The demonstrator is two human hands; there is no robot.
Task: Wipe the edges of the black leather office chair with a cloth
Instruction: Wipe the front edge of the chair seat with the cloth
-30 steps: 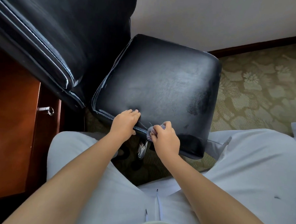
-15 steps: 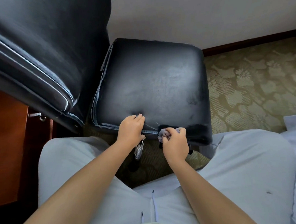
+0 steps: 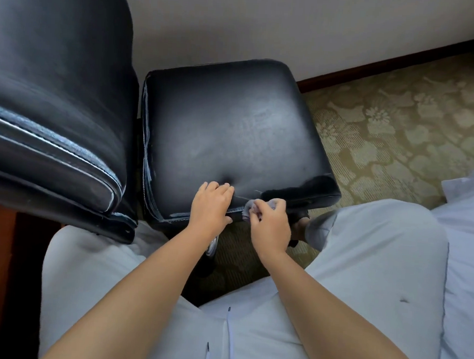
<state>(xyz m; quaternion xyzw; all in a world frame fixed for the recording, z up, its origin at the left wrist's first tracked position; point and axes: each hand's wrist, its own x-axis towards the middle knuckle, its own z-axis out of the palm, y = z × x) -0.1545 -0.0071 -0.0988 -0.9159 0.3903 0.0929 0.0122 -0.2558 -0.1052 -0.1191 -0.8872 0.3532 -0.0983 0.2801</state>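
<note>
Grey and bunched up, the cloth [image 3: 252, 206] is squeezed in the curled fingers of the right hand [image 3: 271, 226], pressed on the near edge of the chair seat [image 3: 232, 135]. The left hand [image 3: 210, 206] lies just beside it, fingers flat on the seat's edge, holding nothing. The seat is shiny black leather with pale rubbed patches and worn stitching along its sides. The chair back [image 3: 56, 101] stands to the left. Green flowery carpet [image 3: 398, 127] lies to the right.
</note>
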